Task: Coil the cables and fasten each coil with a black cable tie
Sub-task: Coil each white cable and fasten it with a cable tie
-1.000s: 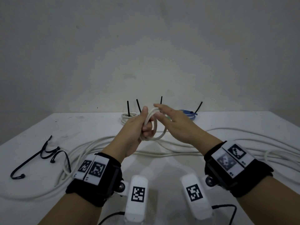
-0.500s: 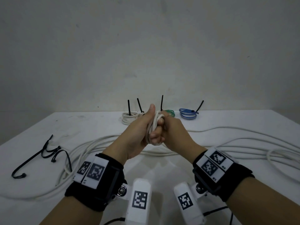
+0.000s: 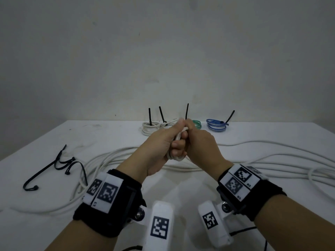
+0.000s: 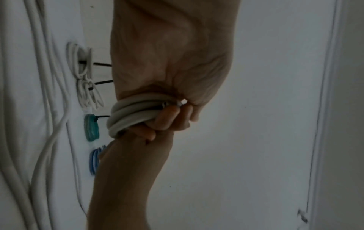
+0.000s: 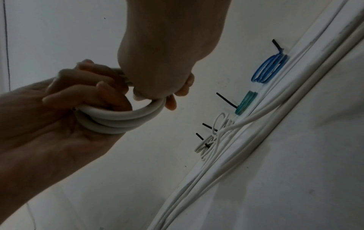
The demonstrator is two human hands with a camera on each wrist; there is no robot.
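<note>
Both hands hold a small white cable coil [image 3: 178, 136] up above the table's middle. My left hand [image 3: 163, 140] grips one side of the coil [image 5: 116, 119] with its fingers curled through the loops. My right hand [image 3: 197, 142] grips the other side of the coil [image 4: 133, 115], fingers wrapped round the strands. Loose black cable ties [image 3: 59, 163] lie at the left of the white table [image 3: 45, 223]. More white cable [image 3: 253, 160] runs in long loose strands across the table under the hands.
At the table's far edge lie finished coils, each with a black tie sticking up: two white coils [image 3: 152, 126], a green coil [image 3: 197, 124] and a blue coil [image 3: 216, 125]. A plain wall stands close behind them.
A second ago the coil was an open loop with my right fingers extended. Now both hands have closed tightly on it and pressed together, lifted slightly.
</note>
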